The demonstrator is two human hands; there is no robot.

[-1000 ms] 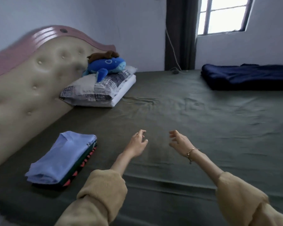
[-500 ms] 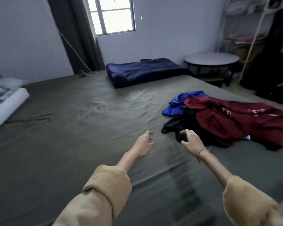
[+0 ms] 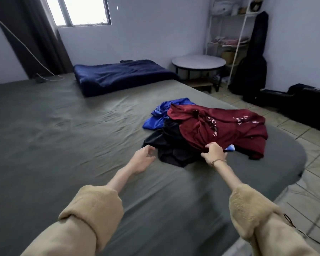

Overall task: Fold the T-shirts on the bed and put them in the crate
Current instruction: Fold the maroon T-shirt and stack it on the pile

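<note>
Hands: right hand point(image 3: 213, 153) rests on the near hem of the red T-shirt point(image 3: 222, 128), fingers curled into the cloth in a pinch; left hand point(image 3: 143, 158) hovers just left of the pile, fingers loosely curled, holding nothing.

Items: red T-shirt with white lettering, crumpled, on top of the pile; black T-shirt point(image 3: 166, 143) beneath it, spilling toward the left hand; blue T-shirt point(image 3: 159, 115) at the far side, partly covered. All three lie heaped near the right edge of the bed point(image 3: 63, 137), on a grey-green sheet. Crate: not in view.

Handling, by judgement: light, limp fabric with no shape of its own; the blue one looks glossy and may slide. Layers overlap, so a lift of the red one may drag the black along. Best hold: two spaced points on the hem or the shoulders, one per hand, to shake it flat.

Other: folded dark blue blanket point(image 3: 122, 76) at the far end of the bed.
</note>
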